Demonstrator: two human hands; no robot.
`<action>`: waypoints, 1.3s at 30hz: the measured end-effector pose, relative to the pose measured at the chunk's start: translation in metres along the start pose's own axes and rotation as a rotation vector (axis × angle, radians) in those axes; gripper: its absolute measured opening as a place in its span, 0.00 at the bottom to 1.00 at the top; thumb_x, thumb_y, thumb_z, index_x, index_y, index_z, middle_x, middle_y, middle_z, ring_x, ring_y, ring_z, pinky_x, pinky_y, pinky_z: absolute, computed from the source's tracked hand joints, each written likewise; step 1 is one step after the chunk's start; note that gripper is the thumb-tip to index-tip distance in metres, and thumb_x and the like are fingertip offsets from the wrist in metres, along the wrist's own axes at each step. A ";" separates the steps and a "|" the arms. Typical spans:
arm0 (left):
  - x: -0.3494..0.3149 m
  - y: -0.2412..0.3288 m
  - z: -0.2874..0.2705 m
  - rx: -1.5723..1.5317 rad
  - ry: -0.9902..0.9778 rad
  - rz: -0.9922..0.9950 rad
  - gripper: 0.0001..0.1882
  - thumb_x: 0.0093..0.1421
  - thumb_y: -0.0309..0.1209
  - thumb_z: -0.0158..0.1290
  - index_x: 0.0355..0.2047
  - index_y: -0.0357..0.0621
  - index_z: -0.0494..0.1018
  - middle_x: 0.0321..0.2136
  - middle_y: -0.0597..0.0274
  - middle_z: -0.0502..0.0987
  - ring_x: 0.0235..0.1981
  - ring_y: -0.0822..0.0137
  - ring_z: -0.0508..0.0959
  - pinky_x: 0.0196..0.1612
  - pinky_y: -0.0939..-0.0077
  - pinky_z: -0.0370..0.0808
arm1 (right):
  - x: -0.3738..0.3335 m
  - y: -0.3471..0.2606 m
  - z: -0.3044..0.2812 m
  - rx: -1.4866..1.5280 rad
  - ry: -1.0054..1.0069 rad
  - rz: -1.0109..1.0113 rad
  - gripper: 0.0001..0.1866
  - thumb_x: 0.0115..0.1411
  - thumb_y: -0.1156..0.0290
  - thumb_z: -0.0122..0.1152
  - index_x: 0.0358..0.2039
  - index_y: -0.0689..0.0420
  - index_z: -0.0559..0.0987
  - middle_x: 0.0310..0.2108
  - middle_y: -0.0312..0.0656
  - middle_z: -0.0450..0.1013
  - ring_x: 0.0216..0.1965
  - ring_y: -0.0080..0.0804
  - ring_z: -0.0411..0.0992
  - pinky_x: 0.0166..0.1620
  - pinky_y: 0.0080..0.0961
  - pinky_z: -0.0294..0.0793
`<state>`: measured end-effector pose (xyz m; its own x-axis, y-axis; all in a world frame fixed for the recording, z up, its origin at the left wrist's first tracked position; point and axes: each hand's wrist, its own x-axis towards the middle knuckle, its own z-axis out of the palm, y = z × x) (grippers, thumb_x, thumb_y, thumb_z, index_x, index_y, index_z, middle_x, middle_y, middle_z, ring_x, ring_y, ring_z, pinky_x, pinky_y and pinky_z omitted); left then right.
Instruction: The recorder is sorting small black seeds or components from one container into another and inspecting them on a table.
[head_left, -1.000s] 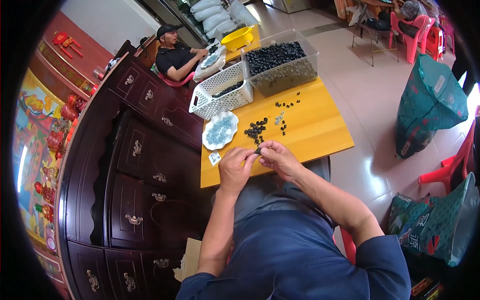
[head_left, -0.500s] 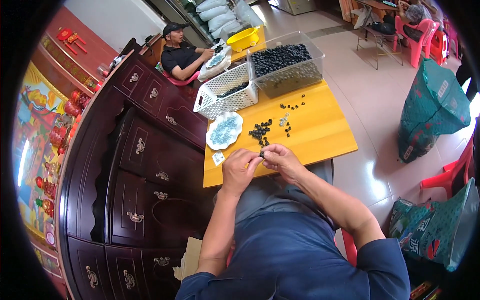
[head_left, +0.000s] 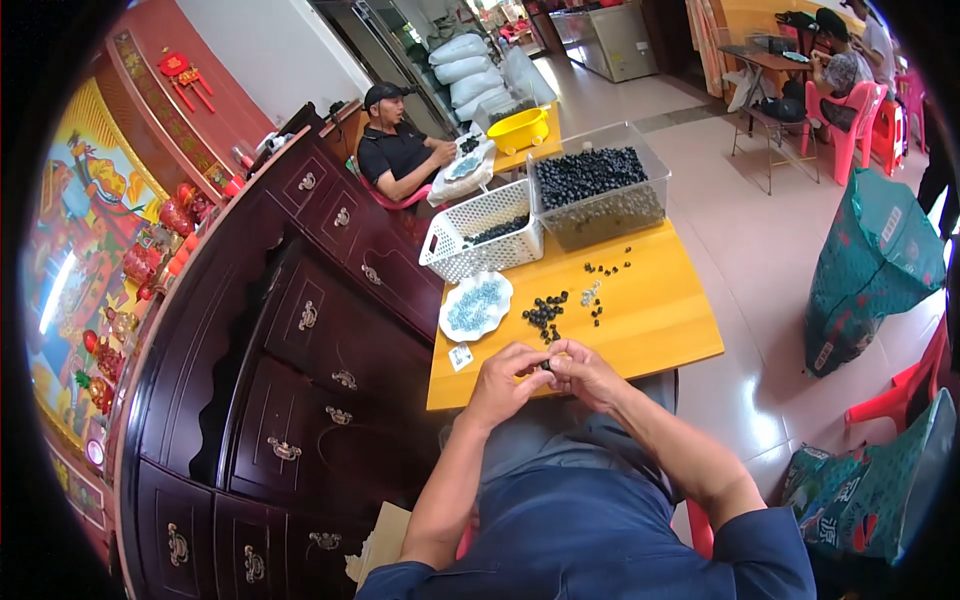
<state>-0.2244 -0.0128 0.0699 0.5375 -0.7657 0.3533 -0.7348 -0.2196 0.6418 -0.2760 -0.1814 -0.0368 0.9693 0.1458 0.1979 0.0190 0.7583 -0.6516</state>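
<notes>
Both hands meet over the near edge of the yellow wooden table (head_left: 655, 330). My left hand (head_left: 503, 386) and my right hand (head_left: 588, 377) are closed, fingertips together around a small round black piece (head_left: 546, 366), mostly covered by the fingers. Just beyond them lies a loose cluster of similar black pieces (head_left: 544, 312). Several clear pieces (head_left: 590, 293) and more black ones are scattered to its right. On the left, a white scalloped plate (head_left: 497, 328) holds many small pale-blue clear pieces (head_left: 474, 303). A small white printed card (head_left: 460, 357) lies near that plate.
A clear bin (head_left: 655, 208) full of black pieces and a white perforated basket (head_left: 487, 258) stand at the table's far side. Dark wooden cabinets (head_left: 300, 400) line the left. Beyond sits a co-worker (head_left: 395, 150) near a yellow tub (head_left: 518, 131). Green sacks (head_left: 865, 280) stand right.
The view has tilted up, so the table and hands appear lower and slightly to the right. Both hands stay together at the table edge, their fingers slightly shifted around the black piece.
</notes>
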 end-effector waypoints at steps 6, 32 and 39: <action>0.001 -0.004 0.008 0.063 0.078 0.043 0.11 0.53 0.25 0.63 0.36 0.35 0.78 0.31 0.54 0.77 0.31 0.57 0.79 0.36 0.70 0.76 | 0.000 0.003 -0.001 0.085 0.052 0.029 0.11 0.64 0.64 0.65 0.44 0.48 0.73 0.34 0.31 0.77 0.34 0.21 0.75 0.39 0.20 0.75; 0.056 -0.086 -0.007 -0.362 -0.004 -0.470 0.09 0.63 0.26 0.56 0.42 0.36 0.77 0.28 0.67 0.79 0.28 0.77 0.77 0.34 0.82 0.74 | 0.007 0.020 0.001 -0.053 0.350 0.195 0.07 0.68 0.62 0.56 0.38 0.51 0.74 0.35 0.35 0.79 0.32 0.18 0.74 0.39 0.17 0.75; 0.092 -0.128 -0.031 -0.387 0.041 -0.571 0.09 0.63 0.26 0.56 0.43 0.36 0.75 0.27 0.65 0.78 0.24 0.76 0.77 0.28 0.84 0.74 | 0.006 0.019 0.002 -0.103 0.333 0.184 0.06 0.68 0.63 0.56 0.38 0.51 0.75 0.36 0.35 0.79 0.32 0.17 0.74 0.39 0.16 0.74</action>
<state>-0.0677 -0.0359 0.0413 0.8172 -0.5690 -0.0918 -0.1354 -0.3443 0.9290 -0.2707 -0.1645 -0.0467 0.9849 0.0459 -0.1667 -0.1543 0.6683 -0.7277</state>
